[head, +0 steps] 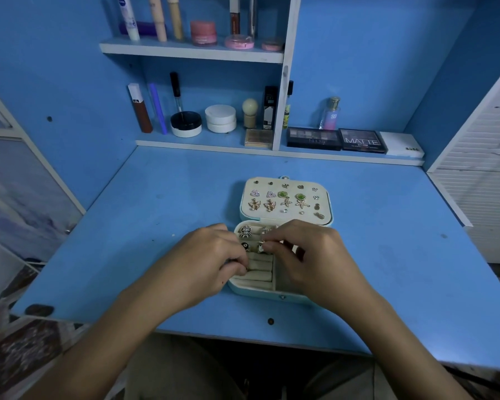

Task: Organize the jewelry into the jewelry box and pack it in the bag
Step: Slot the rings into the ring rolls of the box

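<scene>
A small light-blue jewelry box (283, 295) lies open in the middle of the blue desk. Its raised lid (325, 197) holds several pairs of earrings (283, 199) pinned in rows. Several rings (246, 231) sit in the cream ring rolls (260, 268) of the lower tray. My right hand (309, 255) hovers over the tray, fingertips pinching a small ring (261, 247) at the rolls. My left hand (205, 261) rests on the box's left side with its fingers curled at the rolls; something small and dark shows at its fingertips. No bag is in view.
Cosmetics stand on the shelves at the back: jars (220, 118), tubes, a perfume bottle (331, 114) and eyeshadow palettes (362, 140). Blue side panels close in the desk (401, 241) on left and right. The desk's front edge runs just below my forearms.
</scene>
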